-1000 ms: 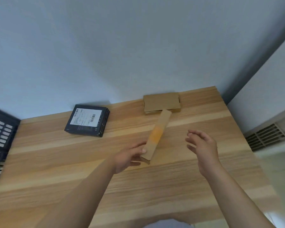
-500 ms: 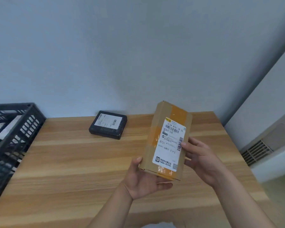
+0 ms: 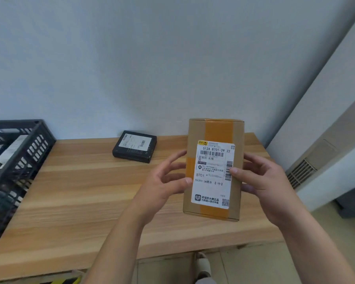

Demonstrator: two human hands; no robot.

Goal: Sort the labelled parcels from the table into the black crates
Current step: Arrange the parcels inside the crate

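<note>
Cardboard box point(image 3: 213, 171) stands upright at centre right of the frame, above the table point(image 3: 80, 191), my left hand point(image 3: 164, 181) and right hand point(image 3: 260, 179) gripping its sides, label facing me. I judge I'm reading it; next it goes into the black crate point(image 3: 14, 160) at left.

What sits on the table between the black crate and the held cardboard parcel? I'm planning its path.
In the head view, only the black labelled parcel near the wall; otherwise bare wooden table.

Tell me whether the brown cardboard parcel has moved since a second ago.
Yes. The brown cardboard parcel has left the wooden table, where it lay flat, and is now held upright above it, label facing the camera, between both hands.
</note>
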